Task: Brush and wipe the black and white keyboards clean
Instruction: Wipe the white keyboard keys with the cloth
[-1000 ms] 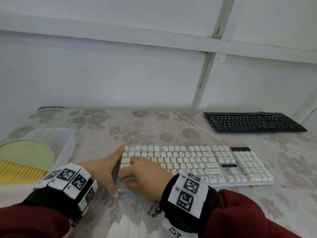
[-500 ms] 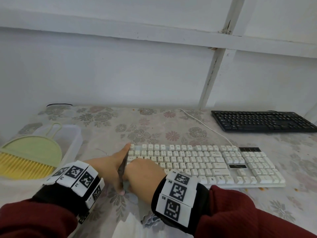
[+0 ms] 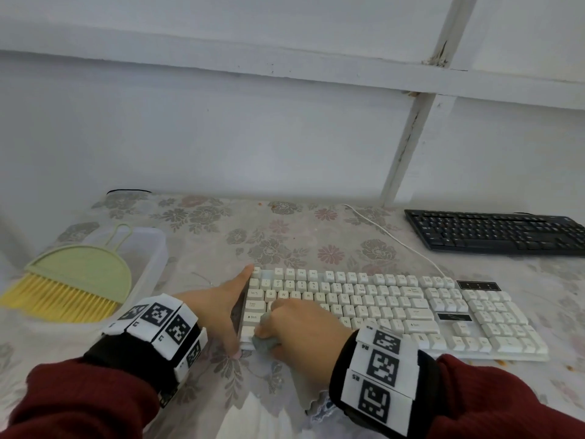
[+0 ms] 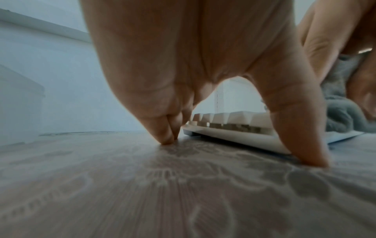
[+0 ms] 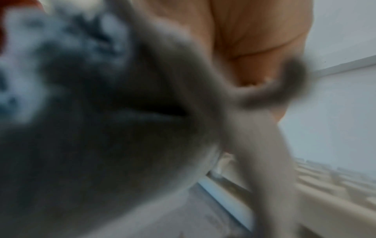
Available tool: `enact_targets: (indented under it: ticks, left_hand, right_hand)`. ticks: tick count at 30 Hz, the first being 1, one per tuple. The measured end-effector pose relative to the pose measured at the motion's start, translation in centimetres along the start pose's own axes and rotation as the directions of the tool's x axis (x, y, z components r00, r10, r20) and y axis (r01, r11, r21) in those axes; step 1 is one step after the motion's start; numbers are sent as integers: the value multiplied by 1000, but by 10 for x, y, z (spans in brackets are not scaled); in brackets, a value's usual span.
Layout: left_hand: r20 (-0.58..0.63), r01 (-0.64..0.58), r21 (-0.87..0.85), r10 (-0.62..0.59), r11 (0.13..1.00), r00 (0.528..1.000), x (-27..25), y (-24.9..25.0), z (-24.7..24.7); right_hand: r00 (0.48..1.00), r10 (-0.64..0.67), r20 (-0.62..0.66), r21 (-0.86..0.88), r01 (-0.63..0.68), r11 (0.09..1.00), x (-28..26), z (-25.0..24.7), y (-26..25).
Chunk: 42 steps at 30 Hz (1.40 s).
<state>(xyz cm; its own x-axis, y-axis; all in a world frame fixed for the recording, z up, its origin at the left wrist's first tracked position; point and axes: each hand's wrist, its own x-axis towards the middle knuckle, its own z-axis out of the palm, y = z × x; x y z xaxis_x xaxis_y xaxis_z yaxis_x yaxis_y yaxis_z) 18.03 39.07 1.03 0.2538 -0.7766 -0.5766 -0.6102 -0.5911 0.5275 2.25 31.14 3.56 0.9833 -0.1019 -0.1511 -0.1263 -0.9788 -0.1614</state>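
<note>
Landmark for all entries: the white keyboard, which lay across the floral tablecloth at the near centre, its long side running left to right.

White keyboard: cream keys, a white cable leaving its far edge towards the wall.

Left hand: set against the left end of the white keyboard, fingers straight. The index finger reached the far left corner, the thumb tip met the cloth at the near left corner. In the left wrist view the fingertips pressed on the tablecloth just beside the keyboard frame. It gripped nothing.

Right hand: over the near left keys of the white keyboard, fingers curled round a grey cloth. The cloth was bunched under the palm and touched the near left edge of the keyboard. In the right wrist view the cloth filled most of the picture, blurred.

Black keyboard: beyond the right end of the white keyboard, well apart from it, close to the wall.

Clear plastic container: left of the white keyboard, apart from the left hand.

Hand brush: green body, yellow bristles, lying on the container, bristles pointing to the near left, loop handle towards the wall.

Sleeves: dark red, on both arms, with marker bands at the wrists.
</note>
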Motion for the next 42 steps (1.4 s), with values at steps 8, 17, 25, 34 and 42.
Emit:
enact_targets:
  ticks: [8,17,25,34,42]
  left_hand:
    - [-4,-2,12,2,1000,1000,1,-2,0]
    - [12,12,52,-13,999,1000,-1,1,-2]
    - [19,-12,27,12,1000,1000,5,-7,-2]
    - [-5,5,56,-4,998,1000,5,-3,0]
    - [24,-7,11,7,1000,1000,2,-2,-1]
  right_hand:
    - [1000,7,7,21,-7,1000,-16,-2,12]
    - [995,71,74,47,-74,996,-51,-26,54]
    - [998,-10,-63,316,29,948,-14,-30,21]
    - [994,-102,24,132,98,986,12,-12,2]
    - [998,-57,42,41,55,998,9,-9,1]
